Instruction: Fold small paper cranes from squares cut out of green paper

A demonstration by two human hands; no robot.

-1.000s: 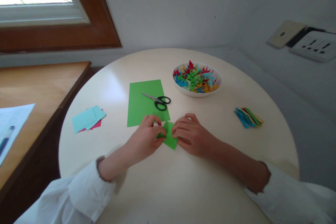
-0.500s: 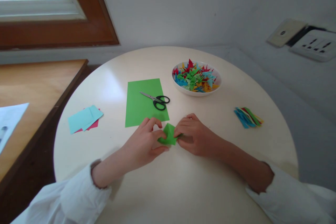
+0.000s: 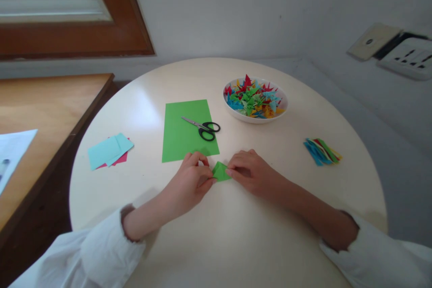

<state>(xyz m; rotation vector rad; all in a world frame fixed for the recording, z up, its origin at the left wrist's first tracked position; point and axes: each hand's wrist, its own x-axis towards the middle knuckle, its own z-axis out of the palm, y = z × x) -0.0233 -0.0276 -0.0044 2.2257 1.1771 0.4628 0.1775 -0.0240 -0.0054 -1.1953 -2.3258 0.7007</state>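
A small piece of green folded paper (image 3: 221,172) is held between my two hands, just above or on the tabletop. My left hand (image 3: 193,175) pinches its left corner between thumb and fingers. On the other side, my right hand (image 3: 249,172) pinches the right edge. The fingertips cover both ends of the paper. Just beyond my left hand lies a larger green sheet (image 3: 182,141), with black-handled scissors (image 3: 202,128) resting partly on it, blades pointing left.
A white bowl (image 3: 255,119) full of colourful folded paper cranes stands at the back. Light blue and red paper pieces (image 3: 107,149) lie at the left of the round table (image 3: 222,243); coloured paper strips (image 3: 322,151) lie at the right. A wooden desk (image 3: 50,103) stands left.
The green paper has gone from a partly opened shape to a flatter, triangle-like one. My left fingers have closed onto its left corner, and my right hand's grip has shifted slightly.
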